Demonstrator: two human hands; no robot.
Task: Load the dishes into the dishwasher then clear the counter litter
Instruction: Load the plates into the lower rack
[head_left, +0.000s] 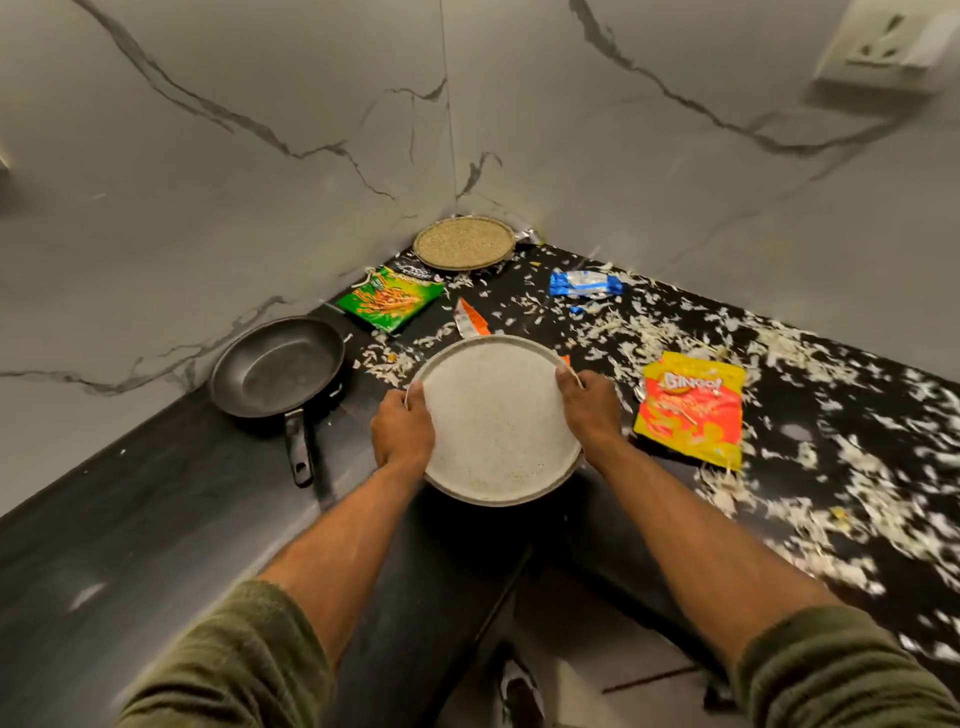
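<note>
A round speckled grey plate (496, 421) is held over the inner corner of the black counter (156, 519). My left hand (401, 432) grips its left rim and my right hand (589, 408) grips its right rim. A second round plate (464, 242), tan and speckled, lies in the far corner against the wall. A black frying pan (275, 366) sits at the left with its handle towards me. Litter lies around: a green snack packet (390, 298), a yellow-red snack packet (693, 408), a blue-white wrapper (584, 284) and an orange-white torn wrapper (471, 319).
White shredded scraps (649, 332) cover the counter's right arm, thickest along the right edge. Marble-look walls meet behind the far plate. A wall socket (883, 47) sits at the top right. Floor tiles (597, 675) show below the counter's inner corner.
</note>
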